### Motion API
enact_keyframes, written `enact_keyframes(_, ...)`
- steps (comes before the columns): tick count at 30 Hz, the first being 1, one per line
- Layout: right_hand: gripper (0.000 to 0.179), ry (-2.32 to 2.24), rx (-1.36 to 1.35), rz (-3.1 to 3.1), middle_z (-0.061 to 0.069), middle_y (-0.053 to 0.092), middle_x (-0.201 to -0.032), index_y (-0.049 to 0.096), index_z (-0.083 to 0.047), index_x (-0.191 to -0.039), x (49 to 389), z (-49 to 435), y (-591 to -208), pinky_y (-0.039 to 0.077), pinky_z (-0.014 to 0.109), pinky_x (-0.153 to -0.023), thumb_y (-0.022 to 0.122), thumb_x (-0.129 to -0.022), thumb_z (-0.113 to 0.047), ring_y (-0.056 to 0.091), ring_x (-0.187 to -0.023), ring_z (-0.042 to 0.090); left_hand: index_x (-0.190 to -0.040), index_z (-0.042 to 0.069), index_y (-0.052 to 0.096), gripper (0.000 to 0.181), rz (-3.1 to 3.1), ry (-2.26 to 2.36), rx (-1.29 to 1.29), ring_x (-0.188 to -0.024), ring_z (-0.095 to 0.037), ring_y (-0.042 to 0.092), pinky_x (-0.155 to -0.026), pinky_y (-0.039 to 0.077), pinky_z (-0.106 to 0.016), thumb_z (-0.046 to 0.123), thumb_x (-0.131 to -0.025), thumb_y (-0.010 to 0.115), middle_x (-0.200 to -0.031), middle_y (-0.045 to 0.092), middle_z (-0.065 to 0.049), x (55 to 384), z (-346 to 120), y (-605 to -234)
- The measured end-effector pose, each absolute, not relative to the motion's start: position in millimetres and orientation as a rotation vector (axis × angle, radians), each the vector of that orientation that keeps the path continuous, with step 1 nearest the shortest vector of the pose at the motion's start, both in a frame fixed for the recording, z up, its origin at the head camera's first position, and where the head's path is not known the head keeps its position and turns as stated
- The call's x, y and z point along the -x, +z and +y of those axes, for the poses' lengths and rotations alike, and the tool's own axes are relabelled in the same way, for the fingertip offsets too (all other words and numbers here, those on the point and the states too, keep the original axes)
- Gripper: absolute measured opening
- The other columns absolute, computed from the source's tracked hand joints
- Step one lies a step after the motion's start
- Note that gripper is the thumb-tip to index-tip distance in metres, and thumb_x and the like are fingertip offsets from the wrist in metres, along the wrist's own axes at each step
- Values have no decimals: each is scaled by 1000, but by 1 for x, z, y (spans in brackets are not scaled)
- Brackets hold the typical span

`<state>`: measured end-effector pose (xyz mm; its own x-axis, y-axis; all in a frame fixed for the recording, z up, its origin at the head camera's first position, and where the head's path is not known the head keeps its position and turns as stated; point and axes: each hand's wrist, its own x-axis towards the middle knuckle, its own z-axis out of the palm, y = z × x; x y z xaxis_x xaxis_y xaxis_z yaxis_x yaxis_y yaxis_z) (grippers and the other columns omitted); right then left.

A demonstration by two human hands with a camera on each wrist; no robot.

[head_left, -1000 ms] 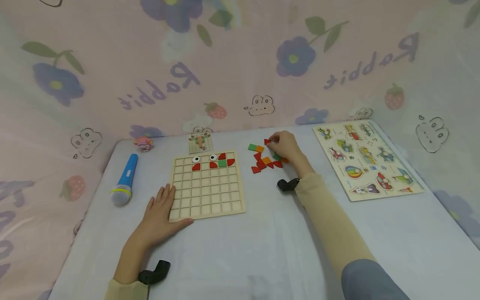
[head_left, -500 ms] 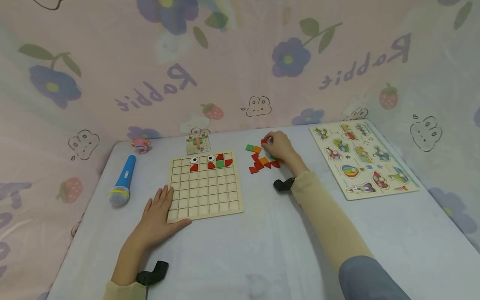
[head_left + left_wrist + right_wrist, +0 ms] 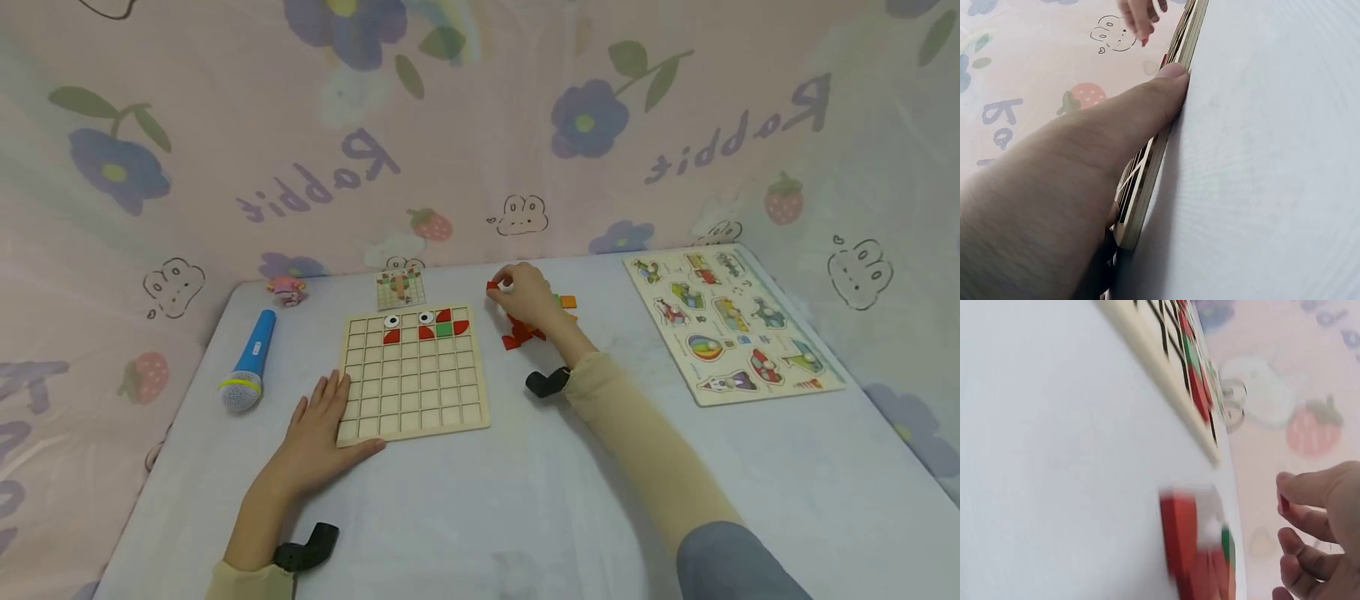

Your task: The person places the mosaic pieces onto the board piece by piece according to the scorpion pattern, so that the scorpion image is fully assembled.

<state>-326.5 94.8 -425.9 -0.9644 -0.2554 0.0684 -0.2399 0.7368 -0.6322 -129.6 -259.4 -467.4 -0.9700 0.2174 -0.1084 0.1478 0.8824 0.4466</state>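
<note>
White cloth (image 3: 435, 508) lies beneath the right hand (image 3: 527, 296) pinching a red piece (image 3: 492, 286).

Blue mic (image 3: 255, 343) nr L edge of table (image 3: 427, 517), head twd front. Pink toy (image 3: 287, 289) nr back L corner. Pic puzzle (image 3: 711, 333) at back R corner, along R edge. Cloth (image 3: 465, 108) w/ flowers & bunnies past back edge.

A play corner, I'd say, though whether in a home I can't tell: rabbit-and-strawberry curtain (image 3: 465, 158) around a white-covered table (image 3: 465, 517), toy microphone (image 3: 251, 358) and wooden picture puzzle (image 3: 731, 323) on it
</note>
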Motion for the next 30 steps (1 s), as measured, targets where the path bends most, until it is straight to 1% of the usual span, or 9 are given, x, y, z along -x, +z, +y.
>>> enact_keyframes(3,33,-1111,526,2869,21,68,-121,74,1,-125,322,67,-424,54,47,-97,72,-102,-24,63,-114,34,-170,1,8,124,2896,670,-281,-163,-45,0,-128,2,-68,73,-89,69,-177,4,-23,130,-260,-467)
enact_keyframes(6,32,-1134,610,2832,18,69,-119,74,-1,-124,320,40,-424,54,43,-95,73,-102,-24,63,-113,31,-170,2,7,124,2893,670,-277,-164,-45,0,-128,1,-68,73,-90,69,-177,3,-23,130,-261,-467)
enact_keyframes(11,30,-1120,731,2790,16,69,-117,75,-2,-123,315,-2,-425,53,41,-95,72,-103,-24,63,-111,29,-170,3,6,125,2884,672,-272,-164,-44,-1,-128,1,-67,74,-89,69,-177,2,-22,131,-261,-468)
enact_keyframes(14,29,-1101,765,2774,16,70,-118,75,-3,-123,310,-22,-426,56,41,-92,72,-103,-24,64,-110,28,-170,3,7,124,2878,678,-272,-164,-44,-1,-128,1,-67,74,-89,69,-177,2,-21,130,-260,-468)
enact_keyframes(17,29,-1030,779,2795,12,70,-117,77,-8,-124,309,-41,-433,56,40,-87,71,-104,-28,65,-109,26,-170,2,8,124,2880,687,-277,-164,-44,-1,-128,2,-67,73,-90,69,-177,3,-22,130,-260,-467)
enact_keyframes(20,30,-934,781,2824,7,70,-114,77,-15,-126,310,-55,-442,53,40,-83,70,-104,-35,64,-108,23,-170,2,8,123,2879,690,-277,-164,-44,0,-128,2,-67,73,-90,69,-177,4,-21,130,-260,-466)
enact_keyframes(23,33,-847,767,2853,3,70,-116,76,-19,-128,311,-65,-449,49,42,-86,69,-104,-40,63,-114,23,-170,2,8,123,2878,692,-279,-164,-44,0,-128,2,-67,73,-90,69,-177,4,-21,130,-259,-465)
enact_keyframes(27,34,-796,727,2876,-1,72,-128,75,-22,-128,312,-73,-452,47,48,-97,70,-103,-44,59,-132,27,-170,3,8,123,2879,695,-283,-164,-44,0,-128,2,-68,73,-90,69,-177,4,-21,130,-259,-465)
enact_keyframes(30,34,-792,714,2881,-1,73,-129,76,-23,-127,311,-78,-452,46,50,-99,71,-102,-45,57,-135,29,-170,2,8,123,2881,690,-277,-164,-44,0,-128,2,-67,73,-90,69,-177,4,-21,129,-260,-465)
